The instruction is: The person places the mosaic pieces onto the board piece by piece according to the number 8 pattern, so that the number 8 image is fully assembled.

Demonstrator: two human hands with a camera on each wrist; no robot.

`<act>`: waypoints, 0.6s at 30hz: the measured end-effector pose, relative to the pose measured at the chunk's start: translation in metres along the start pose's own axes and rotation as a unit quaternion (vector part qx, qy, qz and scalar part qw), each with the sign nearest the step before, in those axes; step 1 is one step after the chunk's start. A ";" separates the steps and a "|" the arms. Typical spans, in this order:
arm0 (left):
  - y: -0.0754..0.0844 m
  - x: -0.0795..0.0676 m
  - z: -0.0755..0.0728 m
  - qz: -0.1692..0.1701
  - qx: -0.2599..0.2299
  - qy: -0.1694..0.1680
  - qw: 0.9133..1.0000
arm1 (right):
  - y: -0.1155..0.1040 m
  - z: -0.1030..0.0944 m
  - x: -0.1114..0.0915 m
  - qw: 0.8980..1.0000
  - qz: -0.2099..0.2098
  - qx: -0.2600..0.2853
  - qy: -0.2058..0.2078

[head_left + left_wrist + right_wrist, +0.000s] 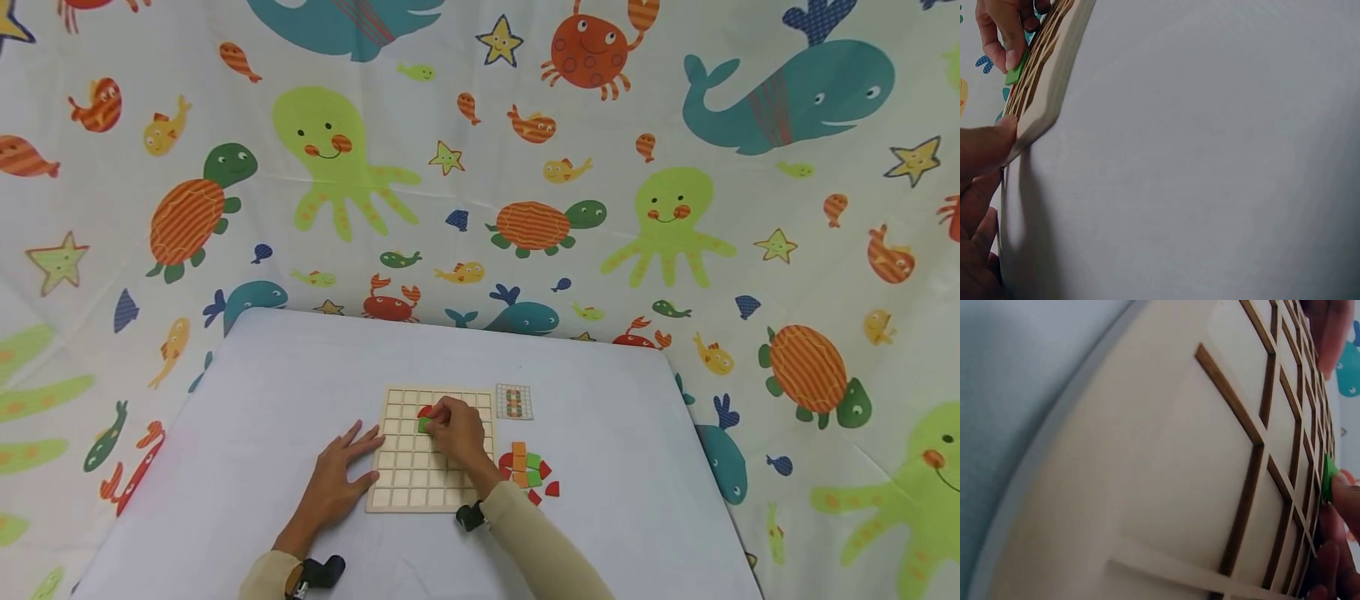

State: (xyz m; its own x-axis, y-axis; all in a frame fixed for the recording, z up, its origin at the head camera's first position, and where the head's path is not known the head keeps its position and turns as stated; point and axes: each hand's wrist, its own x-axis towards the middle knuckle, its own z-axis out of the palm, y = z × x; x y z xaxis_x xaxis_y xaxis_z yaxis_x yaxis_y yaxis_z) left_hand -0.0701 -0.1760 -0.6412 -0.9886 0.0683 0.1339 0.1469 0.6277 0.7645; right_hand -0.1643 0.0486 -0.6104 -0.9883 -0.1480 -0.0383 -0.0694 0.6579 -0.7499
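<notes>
Sea-creature fabric backs a pale table (300, 375) on which a wooden grid board (420, 483) lies flat. Fingertips of the right hand (456, 433) are pinched together on a green tile (423, 425), held over a cell in the board's far half, just beside a red piece (424, 411) already seated there. The left hand (337, 479) lies flat, fingers spread and straight, its fingertips touching the board's left edge; the left wrist view shows a thumb (985, 147) against the board's corner (1035, 125). To the right of the board lie spare pieces (528, 473) in orange, green and red; a small pattern card (513, 402) sits at the far right corner. To seat the tile well, it likely needs squaring to the cell walls and lowering level, while the flat hand braces the board against sliding.
</notes>
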 end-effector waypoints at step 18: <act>-0.001 0.002 0.000 -0.005 0.001 -0.003 1.000 | 0.002 -0.007 -0.009 0.999 -0.019 0.023 -0.016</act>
State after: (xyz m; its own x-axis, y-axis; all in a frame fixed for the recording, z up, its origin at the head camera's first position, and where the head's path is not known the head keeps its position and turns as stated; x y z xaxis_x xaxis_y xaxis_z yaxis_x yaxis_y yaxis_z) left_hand -0.0718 -0.1767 -0.6414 -0.9901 0.0669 0.1232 0.1377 0.6291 0.7650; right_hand -0.1565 0.0561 -0.6072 -0.9799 -0.1972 -0.0298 -0.1004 0.6166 -0.7808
